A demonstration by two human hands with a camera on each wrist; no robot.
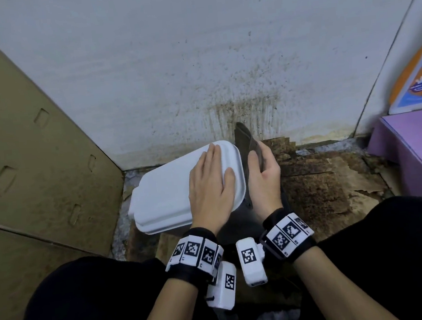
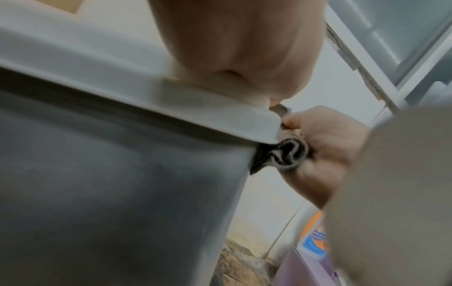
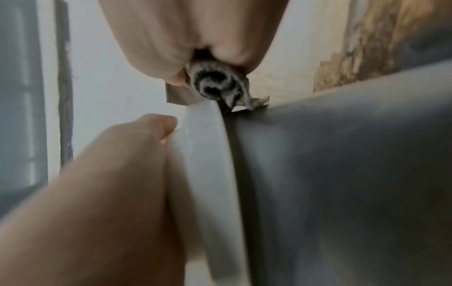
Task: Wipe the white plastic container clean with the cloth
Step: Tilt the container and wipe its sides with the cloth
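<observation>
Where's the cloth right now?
In the head view the cloth is gripped in the right hand, pressed against the right end of the white plastic container, just under its rim, near the stained wall.

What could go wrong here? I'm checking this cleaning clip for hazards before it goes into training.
1. The left hand only lies flat on the lid, fingers straight; a hard sideways wipe might slide or tip the container.
2. The cloth, bunched in the right hand, looks dark and dirty, so it may smear the rim rather than clean it.
3. The stained cardboard underneath could dirty the base again.
</observation>
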